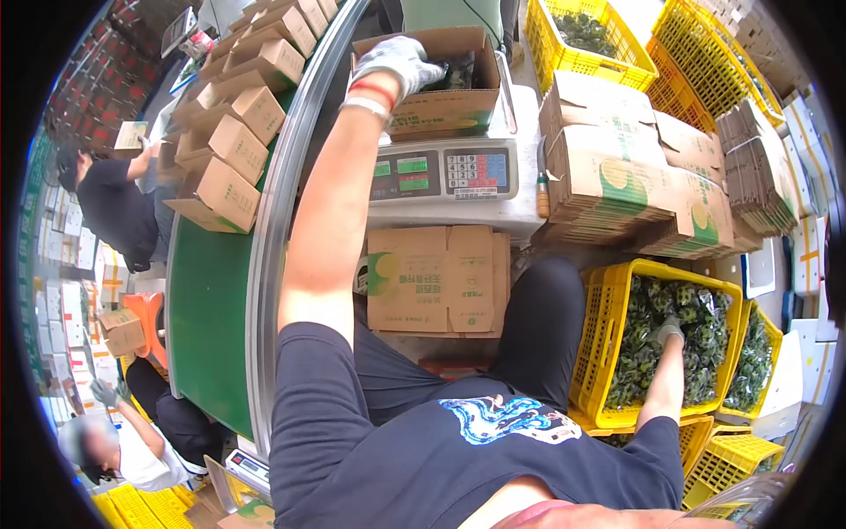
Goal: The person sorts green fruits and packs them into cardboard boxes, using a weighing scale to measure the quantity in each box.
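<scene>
My left hand [394, 67], in a white knitted glove, reaches over the rim of an open cardboard box [449, 113]. Its fingers are bent together against a clear bag of dark green produce [459, 70] inside. The box stands on a weighing scale [441, 172] with lit green displays and a keypad. On the other side, my right hand [668, 332], also gloved, is down among the bagged green produce [648, 361] in a yellow crate [597, 353]. Its fingers are mostly hidden by the bags.
Left of the scale runs a green conveyor belt [211, 291] carrying several open boxes [233, 145]. Flattened cartons [608, 167] are stacked at right, and more [432, 282] stand below the scale. More yellow crates [590, 48] hold produce. Two people [115, 203] work beyond the belt.
</scene>
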Available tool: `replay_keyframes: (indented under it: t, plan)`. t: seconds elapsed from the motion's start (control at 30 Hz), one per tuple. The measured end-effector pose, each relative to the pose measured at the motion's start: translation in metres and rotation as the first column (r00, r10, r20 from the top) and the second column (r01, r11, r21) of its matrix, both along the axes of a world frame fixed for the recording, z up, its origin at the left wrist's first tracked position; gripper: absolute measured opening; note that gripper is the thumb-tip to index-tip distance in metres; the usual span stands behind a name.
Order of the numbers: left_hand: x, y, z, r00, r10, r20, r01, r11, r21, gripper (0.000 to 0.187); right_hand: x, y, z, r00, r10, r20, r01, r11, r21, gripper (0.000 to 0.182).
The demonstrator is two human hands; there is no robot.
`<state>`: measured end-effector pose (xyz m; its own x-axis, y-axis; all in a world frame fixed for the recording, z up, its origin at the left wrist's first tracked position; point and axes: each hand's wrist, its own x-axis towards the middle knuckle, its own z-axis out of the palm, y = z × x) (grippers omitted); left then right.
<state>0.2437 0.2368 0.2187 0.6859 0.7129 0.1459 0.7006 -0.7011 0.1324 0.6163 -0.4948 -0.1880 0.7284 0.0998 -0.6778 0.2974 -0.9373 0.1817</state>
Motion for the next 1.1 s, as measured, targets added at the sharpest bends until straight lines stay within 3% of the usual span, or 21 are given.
replay_keyframes:
  t: [0.03,0.1,0.13,0.17,0.27,0.3,0.33,0.37,0.43,0.5,0.53,0.57,0.63,0.77,0.8,0.83,0.87,0.9,0.93,1.03,1.1]
  plan:
    - [0.014,0.018,-0.006,0.978,-0.012,-0.210,-0.003,0.998,-0.070,0.036,-0.003,0.015,0.004,0.995,0.103,-0.008,-0.101,0.958,-0.267,0.076]
    - [0.013,0.027,-0.008,0.997,0.058,-0.053,-0.057,0.998,0.009,0.034,-0.057,0.066,0.077,0.986,0.114,0.121,-0.073,0.950,-0.304,0.074]
    - [0.009,0.031,-0.005,0.996,0.088,0.030,-0.090,0.995,0.046,0.033,-0.073,0.074,0.090,0.944,-0.165,0.287,0.233,0.946,-0.225,0.072]
    - [-0.013,0.017,0.009,0.957,0.093,0.275,-0.062,0.991,-0.117,0.027,-0.007,0.000,-0.019,0.828,-0.514,0.223,0.517,0.854,0.051,0.077]
    - [-0.073,-0.008,0.023,0.585,0.135,0.800,0.018,0.984,-0.179,0.018,-0.089,0.062,0.103,0.921,-0.268,0.283,0.284,0.959,-0.016,0.073]
    - [-0.093,-0.018,0.015,0.456,-0.006,0.890,0.072,0.997,-0.030,0.018,-0.104,0.077,0.133,0.903,-0.287,0.318,0.283,0.957,0.060,0.071]
    - [-0.113,-0.013,0.007,0.034,0.354,0.934,0.513,0.796,-0.321,0.020,-0.117,0.094,0.167,0.886,-0.314,0.342,0.280,0.949,0.146,0.070]
    - [-0.136,-0.023,0.002,0.027,0.289,0.957,0.534,0.805,-0.258,0.020,-0.104,0.078,0.154,0.810,-0.378,0.448,0.183,0.889,0.419,0.068]
    - [-0.157,-0.036,-0.006,-0.202,0.570,0.796,0.752,0.611,-0.247,0.016,-0.107,0.110,0.199,0.777,-0.418,0.471,0.021,0.765,0.644,0.064]
    - [-0.173,-0.034,-0.028,-0.090,0.572,0.815,0.757,0.571,-0.318,0.014,-0.127,0.174,0.260,0.826,-0.228,0.515,-0.380,0.448,0.809,0.052]
    - [-0.179,-0.034,-0.040,-0.035,0.571,0.820,0.759,0.549,-0.350,0.013,-0.162,0.231,0.316,0.917,-0.221,0.331,-0.264,0.286,0.921,0.048]
    - [-0.177,-0.028,-0.053,-0.017,0.577,0.817,0.764,0.534,-0.362,0.012,-0.166,0.261,0.330,0.812,-0.134,0.568,-0.537,0.213,0.817,0.047]
    - [-0.166,-0.024,-0.064,0.098,0.430,0.898,0.700,0.612,-0.369,0.017,-0.199,0.338,0.378,0.832,-0.021,0.554,-0.551,-0.149,0.821,0.051]
    - [-0.141,-0.011,-0.065,0.592,-0.145,0.793,0.483,0.851,-0.205,0.013,-0.249,0.488,0.433,0.590,0.023,0.807,-0.697,-0.489,0.524,0.050]
    - [-0.129,-0.018,-0.063,0.492,-0.318,0.811,0.553,0.833,-0.008,0.008,-0.258,0.524,0.441,0.551,0.029,0.834,-0.690,-0.547,0.474,0.047]
    - [-0.125,-0.023,-0.060,0.606,-0.318,0.729,0.481,0.877,-0.018,0.004,-0.253,0.559,0.426,0.622,0.098,0.777,-0.648,-0.492,0.581,0.057]
    - [-0.119,-0.018,-0.071,0.620,-0.378,0.688,0.429,0.897,0.106,0.004,-0.269,0.585,0.445,0.379,0.029,0.925,-0.732,-0.602,0.319,0.059]
    - [-0.113,-0.012,-0.083,0.637,-0.429,0.640,0.374,0.899,0.230,0.004,-0.266,0.598,0.439,0.357,0.243,0.902,-0.832,-0.356,0.425,0.068]
    - [-0.112,-0.013,-0.083,0.669,-0.430,0.607,0.342,0.902,0.262,0.004,-0.251,0.623,0.414,0.399,0.319,0.860,-0.790,-0.356,0.498,0.045]
    - [-0.111,-0.019,-0.073,0.754,-0.390,0.529,0.276,0.918,0.284,0.004,-0.248,0.617,0.395,0.368,0.305,0.879,-0.905,-0.100,0.413,0.042]
    - [-0.114,-0.017,-0.072,0.684,-0.397,0.612,0.280,0.918,0.282,0.004,-0.257,0.589,0.401,0.527,0.295,0.797,-0.793,-0.166,0.586,0.041]
